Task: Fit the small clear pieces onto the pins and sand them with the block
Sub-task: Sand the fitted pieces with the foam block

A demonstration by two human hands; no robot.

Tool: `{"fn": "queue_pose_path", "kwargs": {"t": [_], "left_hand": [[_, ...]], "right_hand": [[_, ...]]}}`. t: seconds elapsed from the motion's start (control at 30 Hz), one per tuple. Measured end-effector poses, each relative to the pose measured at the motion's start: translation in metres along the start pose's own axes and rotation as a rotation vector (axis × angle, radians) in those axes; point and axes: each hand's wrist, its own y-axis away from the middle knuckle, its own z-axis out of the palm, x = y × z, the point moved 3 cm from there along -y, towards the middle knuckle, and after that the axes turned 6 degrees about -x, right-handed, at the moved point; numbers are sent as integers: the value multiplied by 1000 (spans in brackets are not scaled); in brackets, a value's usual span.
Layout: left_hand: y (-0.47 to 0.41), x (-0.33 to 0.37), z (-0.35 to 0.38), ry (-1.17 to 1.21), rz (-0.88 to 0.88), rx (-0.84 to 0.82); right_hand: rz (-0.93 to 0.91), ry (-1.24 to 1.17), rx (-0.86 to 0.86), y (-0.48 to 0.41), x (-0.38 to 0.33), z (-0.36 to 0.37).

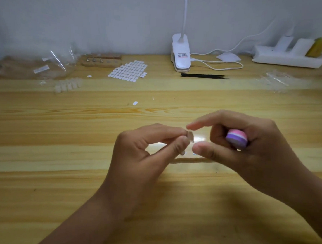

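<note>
Nearest the camera, both forearms reach in over the wooden worktop (60, 182). The left hand (145, 152) has thumb and forefinger pinched together on one small clear piece (191, 137), which juts past the fingertips toward the right. A small pale thing shows just under the thumb tip, but I cannot tell whether it is a pin. The right hand (252, 145) has its rear fingers (221, 136) curled round the pink and purple sanding block (236, 138), tucked against the palm. Its forefinger and thumb stand apart, one just above the piece and one just below, near it but not plainly touching. The block is off the piece, so this one looks to be at the fitting or checking step rather than under sanding. Farther out lies a loose white oval pad (135, 103). Beyond that, at the back left, a row of clear pieces (68, 85) waits unfitted, near a wooden holder (101, 61) where a few pins (94, 59) stand upright beside a sheet of pads (128, 70). Most of the job seems left to do
</note>
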Motion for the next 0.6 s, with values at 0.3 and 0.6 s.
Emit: {"fn": "queue_pose_path", "kwargs": {"t": [0.3,0.6], "left_hand": [[-2,-12,7,-304,-126,-108],[1,-23,11,-649,-206,-180]], "right_hand": [[92,25,-91,-4,13,-15],[202,273,-182,-5,27,-5]]}}
